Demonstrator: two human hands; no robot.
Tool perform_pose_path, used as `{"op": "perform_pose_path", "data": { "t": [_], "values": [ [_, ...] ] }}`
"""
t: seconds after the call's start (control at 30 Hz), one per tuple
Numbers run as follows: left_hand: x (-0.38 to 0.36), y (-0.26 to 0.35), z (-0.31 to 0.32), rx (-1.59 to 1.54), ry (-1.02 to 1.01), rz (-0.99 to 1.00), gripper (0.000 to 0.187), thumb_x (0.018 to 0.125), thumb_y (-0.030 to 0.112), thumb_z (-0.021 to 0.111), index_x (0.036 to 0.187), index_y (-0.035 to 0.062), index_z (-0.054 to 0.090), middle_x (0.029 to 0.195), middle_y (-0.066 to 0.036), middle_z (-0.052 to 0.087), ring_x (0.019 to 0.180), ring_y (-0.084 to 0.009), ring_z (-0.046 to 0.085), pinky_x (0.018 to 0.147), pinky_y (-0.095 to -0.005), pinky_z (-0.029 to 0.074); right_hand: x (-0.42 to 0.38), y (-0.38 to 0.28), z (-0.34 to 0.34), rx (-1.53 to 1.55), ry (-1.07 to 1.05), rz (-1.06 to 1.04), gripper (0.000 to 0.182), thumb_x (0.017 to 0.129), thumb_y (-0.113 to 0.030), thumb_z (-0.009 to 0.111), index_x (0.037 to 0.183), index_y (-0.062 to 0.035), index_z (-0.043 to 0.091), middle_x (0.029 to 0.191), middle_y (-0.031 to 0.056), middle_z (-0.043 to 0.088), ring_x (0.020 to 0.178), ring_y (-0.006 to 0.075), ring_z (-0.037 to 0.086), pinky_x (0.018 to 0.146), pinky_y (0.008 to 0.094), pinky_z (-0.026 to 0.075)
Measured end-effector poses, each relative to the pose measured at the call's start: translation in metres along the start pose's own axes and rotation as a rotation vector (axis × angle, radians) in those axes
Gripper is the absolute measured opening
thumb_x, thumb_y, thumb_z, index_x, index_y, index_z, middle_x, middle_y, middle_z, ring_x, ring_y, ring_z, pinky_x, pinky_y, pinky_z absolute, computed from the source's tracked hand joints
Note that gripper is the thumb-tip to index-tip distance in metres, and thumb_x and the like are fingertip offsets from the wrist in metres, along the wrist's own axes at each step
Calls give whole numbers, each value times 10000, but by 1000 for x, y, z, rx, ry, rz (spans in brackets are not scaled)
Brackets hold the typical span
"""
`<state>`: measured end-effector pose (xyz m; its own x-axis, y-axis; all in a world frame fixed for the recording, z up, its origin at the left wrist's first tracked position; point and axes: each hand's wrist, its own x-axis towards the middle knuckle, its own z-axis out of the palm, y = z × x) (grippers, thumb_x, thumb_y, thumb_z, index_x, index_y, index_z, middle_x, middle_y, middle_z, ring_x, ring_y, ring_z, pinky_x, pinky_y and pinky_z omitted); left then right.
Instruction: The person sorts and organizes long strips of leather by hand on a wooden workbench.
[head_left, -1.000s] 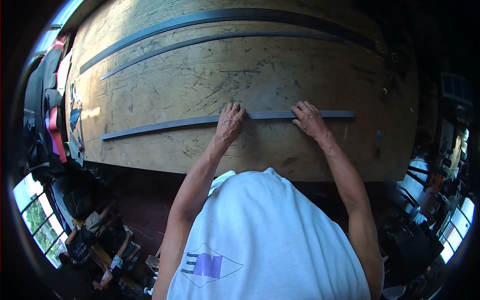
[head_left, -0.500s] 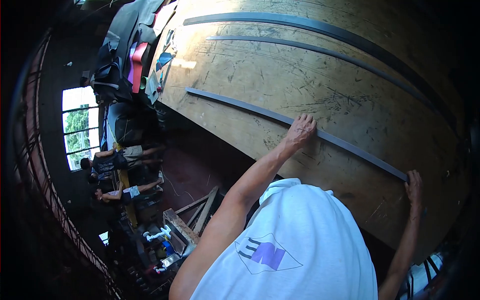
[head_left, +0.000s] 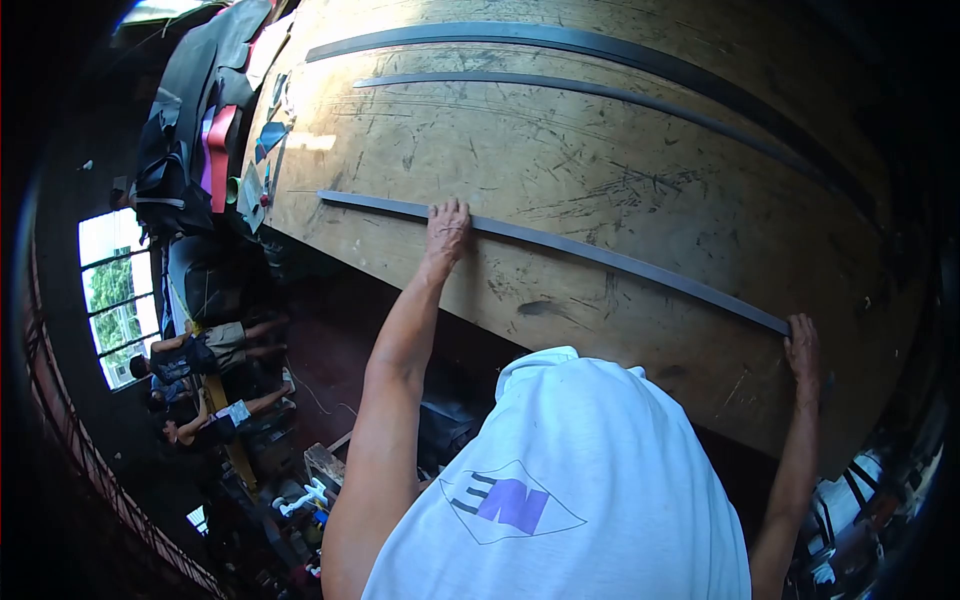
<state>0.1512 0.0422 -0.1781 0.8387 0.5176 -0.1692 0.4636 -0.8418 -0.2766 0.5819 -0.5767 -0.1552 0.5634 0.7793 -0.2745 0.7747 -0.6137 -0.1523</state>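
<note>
A long, thin grey strip point(head_left: 600, 253) lies across the worn wooden table point(head_left: 560, 150), close to its near edge. My left hand point(head_left: 449, 232) is closed over the strip toward its left part, fingers bent across it. At the strip's right end, my right hand point(head_left: 802, 348) grips the tip with curled fingers. Farther back on the tabletop are a narrower dark strip point(head_left: 590, 92) and a wider dark strip point(head_left: 560, 38), both roughly in line with the held one and touched by neither hand.
Dark sheets and a red piece point(head_left: 222, 160) are heaped past the table's left end. Small scraps and a blue piece point(head_left: 270, 138) lie at that corner. Several people point(head_left: 210, 370) are on the left below a bright window point(head_left: 118, 290). Cluttered items stand beneath.
My left hand has slid leftward along the strip, nearer its left end. My right hand stays at the right end. The whole view has shifted slightly.
</note>
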Motion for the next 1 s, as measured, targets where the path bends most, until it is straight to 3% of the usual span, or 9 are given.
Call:
{"op": "perform_pose_path", "data": {
  "t": [0.13, 0.33, 0.5, 0.7, 0.8, 0.83, 0.87, 0.97, 1.0],
  "values": [
    [7, -35, 5, -4, -49, 42, 311, 748, 55, 654, 1053, 77, 594, 1041, -122, 590, 1036, -289, 584, 911, -425, 435, 2, -3, 2, -58, 33, -3, 446, 727, 15, 699, 1140, -23, 536, 1179, 186, 536, 1129, 394, 511, 967, 486, 436],
    [11, -35, -1, -5, -71, 116, 201, 808, 111, 611, 1004, 65, 604, 1008, -113, 590, 1015, -269, 588, 836, -391, 471, 24, -67, -4, -129, -18, 46, 484, 692, -1, 736, 1120, -45, 513, 1113, 141, 503, 1100, 353, 506, 928, 472, 439],
    [13, -37, -4, -3, -91, 194, 328, 736, 80, 665, 1046, 31, 570, 1063, -145, 568, 1045, -292, 557, 856, -386, 464, 72, -205, -11, 59, -15, -75, 554, 678, -18, 759, 1171, -54, 509, 1136, 131, 503, 1106, 338, 499, 939, 453, 424],
    [18, -47, 15, -140, -1, 274, 332, 716, 87, 669, 1025, 24, 565, 1031, -152, 574, 1041, -296, 557, 866, -392, 440, 131, -364, -6, 155, -32, -181, 654, 664, -73, 802, 1246, -61, 506, 1132, 135, 512, 1104, 333, 497, 941, 446, 418],
    [14, -55, 23, -247, 79, 292, 221, 810, 126, 586, 1008, 29, 570, 1033, -154, 570, 1024, -298, 555, 859, -414, 427, 166, -446, -9, 162, -72, -195, 657, 665, -79, 806, 1251, -60, 510, 1129, 142, 518, 1101, 333, 499, 934, 446, 418],
    [14, -62, 20, -334, 13, 298, 234, 822, 126, 570, 1034, 27, 562, 1055, -161, 558, 1061, -314, 545, 932, -452, 420, 177, -474, -9, 164, -99, -198, 654, 667, -79, 806, 1250, -60, 512, 1128, 145, 520, 1099, 333, 500, 931, 446, 418],
    [12, -71, 22, -346, 43, 324, 353, 814, 124, 574, 1147, 12, 546, 1133, -191, 533, 1127, -343, 524, 1037, -498, 376, 188, -501, -5, 169, -85, -207, 651, 665, -80, 807, 1249, -65, 519, 1122, 141, 529, 1087, 332, 507, 918, 447, 422],
    [-14, -128, 21, -607, 357, 317, 503, 793, 133, 595, 1270, 5, 500, 1236, -213, 493, 1190, -364, 491, 1108, -524, 316, 223, -585, -1, 177, -72, -205, 646, 653, -74, 814, 1231, -87, 526, 1082, 131, 531, 1060, 339, 510, 902, 455, 431],
    [-23, -150, 29, -706, 360, 264, 624, 748, 124, 654, 1329, -4, 464, 1288, -233, 469, 1236, -394, 451, 1080, -529, 329, 233, -614, -1, 188, -56, -221, 641, 653, -81, 818, 1225, -90, 530, 1070, 122, 539, 1054, 340, 514, 899, 456, 432]
  ]
}}
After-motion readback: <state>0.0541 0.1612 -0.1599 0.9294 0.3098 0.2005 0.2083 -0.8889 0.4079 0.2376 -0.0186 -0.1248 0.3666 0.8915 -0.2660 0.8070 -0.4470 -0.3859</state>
